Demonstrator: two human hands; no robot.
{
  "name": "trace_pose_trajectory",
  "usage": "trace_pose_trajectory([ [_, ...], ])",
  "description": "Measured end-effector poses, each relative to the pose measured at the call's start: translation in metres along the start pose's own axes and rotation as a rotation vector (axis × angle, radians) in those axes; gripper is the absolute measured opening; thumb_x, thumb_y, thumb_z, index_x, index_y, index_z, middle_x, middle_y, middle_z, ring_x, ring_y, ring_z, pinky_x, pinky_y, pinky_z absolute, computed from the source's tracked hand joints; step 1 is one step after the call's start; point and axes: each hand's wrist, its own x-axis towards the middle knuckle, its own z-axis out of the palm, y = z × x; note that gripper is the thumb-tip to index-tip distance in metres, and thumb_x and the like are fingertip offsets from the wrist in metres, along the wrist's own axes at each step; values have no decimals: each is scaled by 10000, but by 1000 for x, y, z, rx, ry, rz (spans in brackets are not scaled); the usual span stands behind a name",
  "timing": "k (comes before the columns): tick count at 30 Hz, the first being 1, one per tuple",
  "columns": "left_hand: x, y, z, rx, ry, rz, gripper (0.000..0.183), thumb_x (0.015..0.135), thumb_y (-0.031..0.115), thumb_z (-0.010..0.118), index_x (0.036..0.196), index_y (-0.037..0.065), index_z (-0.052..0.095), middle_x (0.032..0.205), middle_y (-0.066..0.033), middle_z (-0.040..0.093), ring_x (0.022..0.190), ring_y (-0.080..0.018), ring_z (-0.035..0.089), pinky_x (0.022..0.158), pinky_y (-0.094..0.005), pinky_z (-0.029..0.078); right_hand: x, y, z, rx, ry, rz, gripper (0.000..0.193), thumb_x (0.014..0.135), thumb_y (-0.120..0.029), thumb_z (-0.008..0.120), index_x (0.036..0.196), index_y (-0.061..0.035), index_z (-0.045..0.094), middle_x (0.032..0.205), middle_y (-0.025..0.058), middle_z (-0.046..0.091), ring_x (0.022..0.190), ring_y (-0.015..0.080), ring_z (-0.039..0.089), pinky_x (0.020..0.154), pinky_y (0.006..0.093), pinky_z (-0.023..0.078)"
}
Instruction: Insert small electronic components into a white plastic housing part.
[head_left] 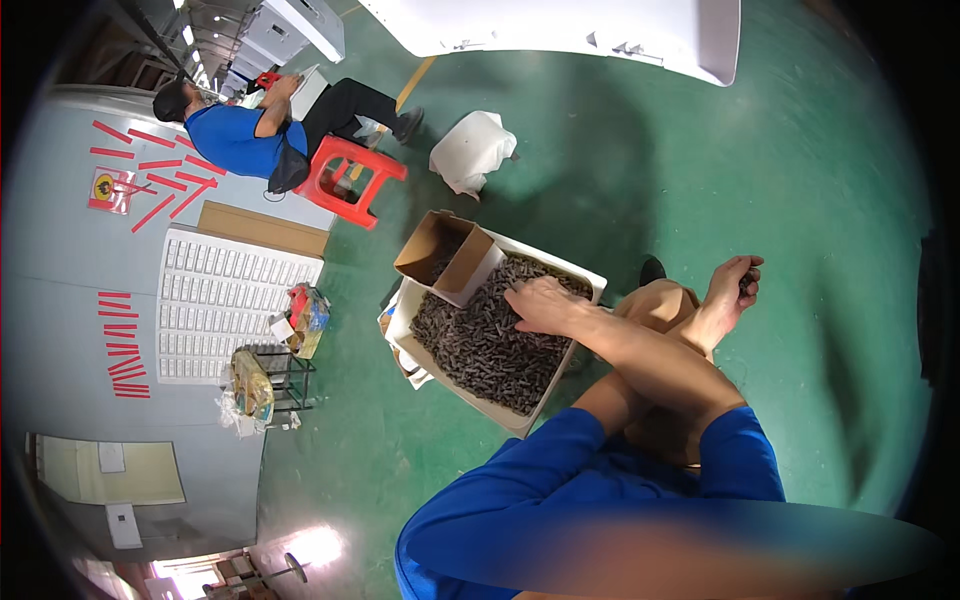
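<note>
My forearms cross, the right one over the left. My right hand (545,305) reaches into a white bin (520,419) full of small dark grey rod-shaped pieces (490,345), like short screws or plugs. Its fingers are bent and apart, tips touching the pile; nothing shows gripped between them. My left hand (728,292), out to the right beyond the bin, is closed around a few small dark pieces (748,281) that show between its fingers. An open cardboard box (478,272) stands in the bin's far left corner, with some dark pieces inside.
A person in blue sits on a red stool (350,182) at the far left. A white cloth-like covered object (474,152) stands on the green floor (600,140). A large white panel (560,25) is ahead. At left, a bag-laden rack (290,378) stands by the wall.
</note>
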Motion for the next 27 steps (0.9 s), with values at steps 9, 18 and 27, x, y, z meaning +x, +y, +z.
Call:
trace_pose_trajectory([
  [9,7,-6,-12,-67,0,41,259,939,235,405,985,21,545,751,-25,498,551,-91,425,422,-208,301,-3,-4,-7,0,-195,-30,420,677,-191,749,974,13,533,874,171,620,899,344,610,788,427,474],
  [18,2,-12,-10,-73,45,65,216,911,174,427,993,11,543,786,-42,508,584,-104,462,441,-212,343,-3,-3,2,77,-74,-92,113,710,-42,643,757,14,557,801,193,604,809,350,613,682,430,485],
  [27,-3,-12,-5,-9,-9,28,268,949,303,460,921,44,526,689,18,455,520,-61,385,404,-200,260,-7,-4,-3,268,194,-141,148,738,-93,648,774,-4,535,810,157,591,770,366,596,654,434,475],
])
